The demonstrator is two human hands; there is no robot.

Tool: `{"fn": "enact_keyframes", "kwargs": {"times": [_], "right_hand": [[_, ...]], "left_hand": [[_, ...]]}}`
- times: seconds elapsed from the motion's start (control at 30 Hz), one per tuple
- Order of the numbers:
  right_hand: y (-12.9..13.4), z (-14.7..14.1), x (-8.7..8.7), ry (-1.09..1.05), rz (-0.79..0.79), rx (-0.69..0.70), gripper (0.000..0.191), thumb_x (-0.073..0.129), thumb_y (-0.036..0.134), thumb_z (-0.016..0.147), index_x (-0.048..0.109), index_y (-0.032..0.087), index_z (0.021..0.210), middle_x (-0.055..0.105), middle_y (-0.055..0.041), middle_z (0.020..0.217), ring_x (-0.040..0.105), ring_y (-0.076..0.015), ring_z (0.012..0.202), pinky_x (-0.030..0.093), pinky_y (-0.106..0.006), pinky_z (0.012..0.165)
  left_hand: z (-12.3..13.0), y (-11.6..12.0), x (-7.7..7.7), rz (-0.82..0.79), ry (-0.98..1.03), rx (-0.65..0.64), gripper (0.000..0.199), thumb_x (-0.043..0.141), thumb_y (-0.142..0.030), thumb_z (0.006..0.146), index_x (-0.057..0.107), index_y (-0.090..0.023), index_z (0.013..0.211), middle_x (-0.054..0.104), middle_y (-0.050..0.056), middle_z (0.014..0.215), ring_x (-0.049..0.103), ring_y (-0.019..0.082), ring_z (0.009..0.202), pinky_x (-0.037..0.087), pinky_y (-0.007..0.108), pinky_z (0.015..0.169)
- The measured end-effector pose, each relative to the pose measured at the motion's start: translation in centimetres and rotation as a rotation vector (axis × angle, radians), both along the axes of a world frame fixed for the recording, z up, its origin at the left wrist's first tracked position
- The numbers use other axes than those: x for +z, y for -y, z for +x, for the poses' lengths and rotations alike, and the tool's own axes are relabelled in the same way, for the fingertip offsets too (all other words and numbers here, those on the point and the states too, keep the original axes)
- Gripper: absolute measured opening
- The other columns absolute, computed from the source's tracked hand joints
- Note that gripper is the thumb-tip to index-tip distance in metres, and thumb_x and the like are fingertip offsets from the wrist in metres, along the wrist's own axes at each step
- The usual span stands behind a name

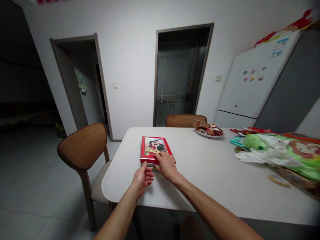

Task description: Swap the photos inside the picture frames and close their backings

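Observation:
A red picture frame [156, 146] with a photo of a couple lies flat on top of a small stack near the left end of the white table [200, 166]. My right hand [166, 165] grips the near edge of the frame, fingers on its top and thumb at the front side. Close by, my left hand [143, 179] is at the near left corner, palm turned inward, fingers loosely curled and apart, holding nothing. What lies beneath the frame is mostly hidden.
A wooden chair [85, 146] stands left of the table, another [186, 120] behind it. A plate of items [209, 130] sits at the back. Tissues [267, 153], a green plush [253, 141] and bags crowd the right side. Beyond is a white fridge [250, 83].

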State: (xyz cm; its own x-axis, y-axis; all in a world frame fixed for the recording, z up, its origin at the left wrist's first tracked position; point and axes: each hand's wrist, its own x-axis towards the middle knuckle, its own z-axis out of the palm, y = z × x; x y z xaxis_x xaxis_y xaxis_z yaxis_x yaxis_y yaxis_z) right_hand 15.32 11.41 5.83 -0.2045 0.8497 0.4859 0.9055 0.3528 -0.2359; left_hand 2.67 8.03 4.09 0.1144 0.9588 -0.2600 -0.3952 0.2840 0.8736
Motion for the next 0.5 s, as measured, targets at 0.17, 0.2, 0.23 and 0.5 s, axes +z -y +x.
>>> {"fn": "enact_keyframes", "kwargs": {"times": [0.17, 0.2, 0.23, 0.5], "right_hand": [[2.2, -0.2, -0.6, 0.133, -0.033, 0.104, 0.026, 0.054, 0.019, 0.066, 0.056, 0.018, 0.091, 0.055, -0.0077, 0.091, 0.046, -0.0205, 0.086, 0.034, -0.032, 0.074], [3.0, -0.3, -0.7, 0.115, -0.036, 0.145, 0.028, 0.055, 0.019, 0.065, 0.056, 0.019, 0.093, 0.055, -0.0072, 0.091, 0.046, -0.0206, 0.085, 0.035, -0.032, 0.074], [3.8, -0.3, -0.7, 0.077, -0.041, 0.185, 0.03, 0.056, 0.02, 0.064, 0.056, 0.019, 0.094, 0.055, -0.0067, 0.091, 0.046, -0.0206, 0.086, 0.036, -0.033, 0.074], [8.1, 2.0, 2.1, -0.848, -0.246, 0.166, 0.058, 0.048, 0.044, 0.071, 0.036, 0.021, 0.123, 0.042, -0.0097, 0.124, 0.041, -0.0235, 0.111, 0.035, -0.04, 0.089]], "left_hand": [[0.7, -0.2, -1.7, 0.075, 0.104, 0.115, 0.026, 0.058, -0.037, 0.07, 0.057, -0.012, 0.078, 0.063, 0.005, 0.068, 0.06, 0.013, 0.058, 0.044, 0.022, 0.052], [0.9, -0.1, -1.7, 0.111, 0.127, 0.145, 0.024, 0.059, -0.034, 0.07, 0.057, -0.013, 0.082, 0.064, 0.005, 0.073, 0.061, 0.014, 0.064, 0.046, 0.023, 0.056], [1.2, 0.2, -1.6, 0.149, 0.147, 0.176, 0.024, 0.059, -0.031, 0.069, 0.057, -0.014, 0.084, 0.064, 0.005, 0.078, 0.061, 0.015, 0.07, 0.047, 0.025, 0.061], [2.2, 7.2, 2.2, 0.473, -0.17, 0.226, 0.029, 0.054, -0.027, 0.073, 0.058, -0.015, 0.098, 0.064, 0.008, 0.098, 0.058, 0.023, 0.091, 0.044, 0.034, 0.081]]}}
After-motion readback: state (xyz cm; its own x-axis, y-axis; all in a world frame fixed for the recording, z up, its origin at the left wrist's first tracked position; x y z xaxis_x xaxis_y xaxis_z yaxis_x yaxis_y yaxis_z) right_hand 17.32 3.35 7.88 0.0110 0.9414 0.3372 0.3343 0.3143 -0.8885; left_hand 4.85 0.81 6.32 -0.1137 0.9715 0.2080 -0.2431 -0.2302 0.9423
